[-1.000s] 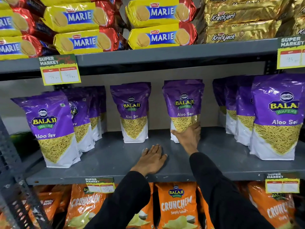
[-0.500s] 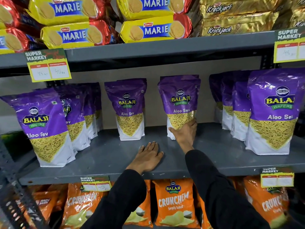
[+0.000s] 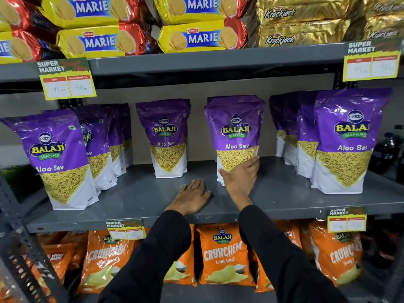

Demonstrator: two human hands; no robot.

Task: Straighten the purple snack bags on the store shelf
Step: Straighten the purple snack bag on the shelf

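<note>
Purple Balaji Aloo Sev bags stand on the grey middle shelf [image 3: 135, 193]. My right hand [image 3: 240, 178] grips the bottom of the centre-right bag [image 3: 235, 132], which stands upright, nearer the front than its neighbour. A single bag [image 3: 166, 136] stands to its left, further back. A row of bags [image 3: 56, 158] runs front to back at the left, and another row [image 3: 347, 138] at the right. My left hand [image 3: 192, 196] lies flat, palm down, on the shelf near its front edge, holding nothing.
Yellow Marie biscuit packs [image 3: 196, 38] and gold Krackjack packs [image 3: 295, 33] fill the shelf above. Orange Crunchem bags [image 3: 223, 252] sit on the shelf below. Price tags [image 3: 67, 82] hang from the shelf edges. A perforated steel post [image 3: 13, 226] stands at the left.
The bag in my right hand has come forward on the shelf and looks larger. My left hand has stayed flat on the shelf. The view has shifted slightly.
</note>
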